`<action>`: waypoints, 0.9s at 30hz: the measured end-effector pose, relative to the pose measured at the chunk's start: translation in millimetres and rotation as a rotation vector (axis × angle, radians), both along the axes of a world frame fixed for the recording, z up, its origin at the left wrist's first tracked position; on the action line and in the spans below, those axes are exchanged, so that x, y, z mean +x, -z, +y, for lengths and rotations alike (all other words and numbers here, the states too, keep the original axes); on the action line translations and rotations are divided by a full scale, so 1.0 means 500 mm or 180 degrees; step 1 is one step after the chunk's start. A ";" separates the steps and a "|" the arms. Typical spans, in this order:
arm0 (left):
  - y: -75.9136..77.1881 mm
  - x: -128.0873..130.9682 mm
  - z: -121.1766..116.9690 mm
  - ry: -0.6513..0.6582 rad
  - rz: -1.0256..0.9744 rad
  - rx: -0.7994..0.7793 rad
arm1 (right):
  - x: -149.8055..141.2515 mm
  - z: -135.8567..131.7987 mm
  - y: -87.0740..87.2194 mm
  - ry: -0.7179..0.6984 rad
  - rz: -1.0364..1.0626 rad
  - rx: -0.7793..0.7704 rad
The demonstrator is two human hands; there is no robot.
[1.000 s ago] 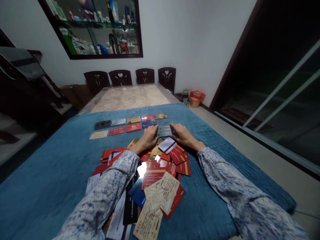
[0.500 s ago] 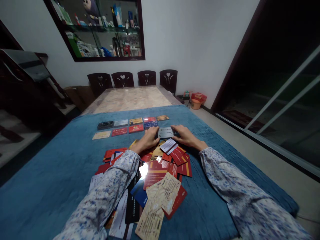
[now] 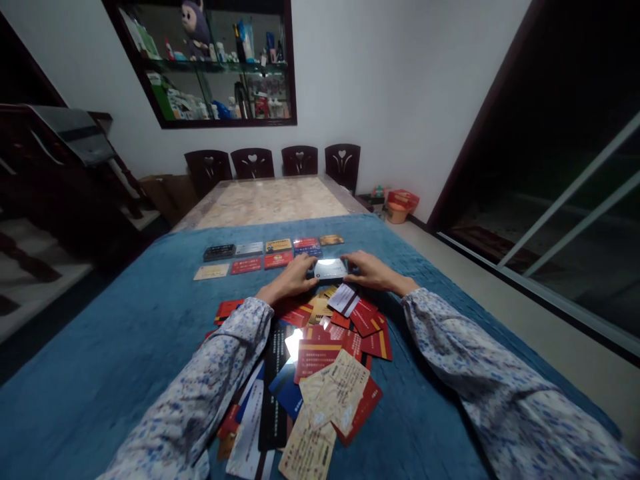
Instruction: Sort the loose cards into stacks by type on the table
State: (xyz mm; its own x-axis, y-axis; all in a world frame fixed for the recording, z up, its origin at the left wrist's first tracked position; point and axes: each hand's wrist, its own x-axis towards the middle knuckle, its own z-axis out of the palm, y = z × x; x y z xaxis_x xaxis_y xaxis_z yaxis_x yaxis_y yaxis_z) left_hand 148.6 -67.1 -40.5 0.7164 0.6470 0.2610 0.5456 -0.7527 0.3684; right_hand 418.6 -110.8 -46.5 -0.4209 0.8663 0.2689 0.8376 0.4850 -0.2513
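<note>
Between my two hands is a silver card (image 3: 331,269), which looks like the top of a small stack just above the cloth. My left hand (image 3: 296,277) grips its left edge with bent fingers. On the opposite edge, my right hand (image 3: 369,272) closes with thumb and fingers. Nearer to me spreads a loose pile of cards: a white card with a dark stripe (image 3: 344,300), red cards (image 3: 317,358), cream patterned cards (image 3: 345,390), a blue card (image 3: 287,389) and a black card (image 3: 273,413). My left forearm hides part of the pile.
Beyond my hands lie rows of cards: a black stack (image 3: 219,253), a cream card (image 3: 211,271), red cards (image 3: 247,265) and a gold card (image 3: 331,239). A blue cloth (image 3: 125,347) covers the near table; chairs (image 3: 300,161) line its far end.
The view has shifted slightly, so the scene sits a little further right and lower. Both hands stay on the silver card, whose surface now tilts and catches a bright reflection.
</note>
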 end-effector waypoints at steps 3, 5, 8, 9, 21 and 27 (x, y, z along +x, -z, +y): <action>-0.008 -0.015 0.005 -0.0035 0.0047 0.0012 | -0.014 0.008 -0.011 -0.0021 -0.0014 -0.0040; -0.012 -0.025 0.008 -0.0067 0.0092 0.0025 | -0.024 0.012 -0.019 -0.0064 -0.0064 -0.0065; -0.019 -0.043 0.011 -0.0146 0.0172 0.0050 | -0.041 0.018 -0.029 -0.0166 -0.0145 -0.0068; -0.022 -0.049 0.011 -0.0165 0.0197 0.0046 | -0.047 0.020 -0.032 -0.0188 -0.0161 -0.0068; -0.049 -0.145 0.013 -0.0277 0.0290 0.0068 | -0.148 0.070 -0.067 -0.0477 -0.0358 -0.0205; -0.055 -0.191 0.029 -0.0442 0.0304 0.0054 | -0.203 0.096 -0.081 -0.0553 -0.0464 -0.0191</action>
State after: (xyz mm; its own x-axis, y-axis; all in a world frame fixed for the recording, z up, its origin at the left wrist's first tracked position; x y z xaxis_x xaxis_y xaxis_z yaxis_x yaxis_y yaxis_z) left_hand 53.0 -52.5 -13.1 0.6424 0.7377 0.2078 0.6768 -0.6732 0.2978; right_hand 317.4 -62.7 -6.1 -0.5958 0.7900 0.1445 0.7724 0.6129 -0.1664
